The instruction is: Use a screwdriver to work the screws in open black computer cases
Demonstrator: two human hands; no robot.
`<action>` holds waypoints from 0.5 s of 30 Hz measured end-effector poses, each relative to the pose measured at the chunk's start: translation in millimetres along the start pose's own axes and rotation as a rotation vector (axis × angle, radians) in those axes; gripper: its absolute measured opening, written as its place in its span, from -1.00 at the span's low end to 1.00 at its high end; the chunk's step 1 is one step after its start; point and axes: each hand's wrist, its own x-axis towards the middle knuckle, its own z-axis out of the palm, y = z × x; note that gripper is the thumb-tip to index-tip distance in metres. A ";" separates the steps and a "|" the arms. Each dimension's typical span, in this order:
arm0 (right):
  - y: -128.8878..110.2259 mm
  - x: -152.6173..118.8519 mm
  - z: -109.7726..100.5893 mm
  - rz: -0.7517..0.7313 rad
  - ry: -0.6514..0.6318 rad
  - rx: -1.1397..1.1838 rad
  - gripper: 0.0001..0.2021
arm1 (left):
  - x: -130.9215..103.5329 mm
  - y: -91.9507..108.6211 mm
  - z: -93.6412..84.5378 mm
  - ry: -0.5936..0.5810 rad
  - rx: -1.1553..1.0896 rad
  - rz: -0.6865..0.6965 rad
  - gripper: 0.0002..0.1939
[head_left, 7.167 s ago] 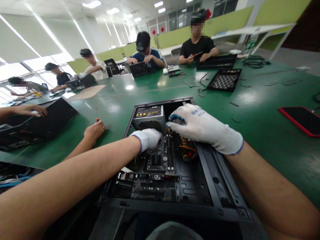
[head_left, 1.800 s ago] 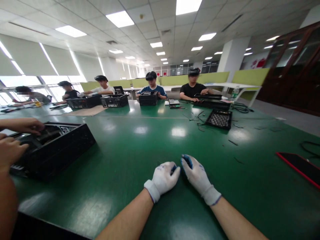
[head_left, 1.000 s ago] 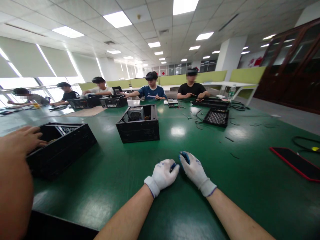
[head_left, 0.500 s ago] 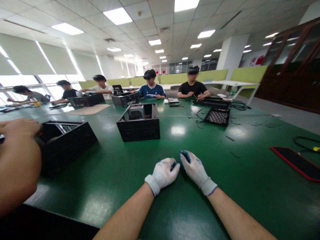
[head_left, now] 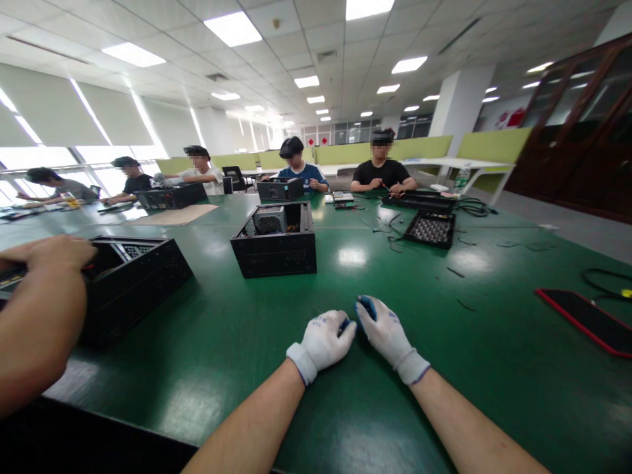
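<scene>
My left hand [head_left: 323, 340], in a white glove with blue on the finger side, rests on the green table [head_left: 237, 395]. Close to its right lies my right hand [head_left: 388, 332], gloved the same way. The fingers of both are curled downward and partly hidden, so whether anything is under them cannot be made out. A small gap separates the two hands. Beyond them stands an open black computer case [head_left: 274, 253] with a grey power supply [head_left: 270, 220] inside.
At the left, a co-worker's arm [head_left: 47, 316] reaches over another open case [head_left: 133, 283]. A black tray [head_left: 429, 229] and loose cables lie further back. A red-edged black pad [head_left: 587, 319] is at the right. Several people sit across the table.
Across the table, the person in blue has a case that has moved right and turned. The co-worker's hand at the left has shifted slightly right. My hands have stayed in place.
</scene>
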 end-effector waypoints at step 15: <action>-6.3 0.8 -3.0 0.022 -0.017 0.013 -0.48 | 20.1 -23.2 -51.7 0.185 0.091 -0.142 -0.72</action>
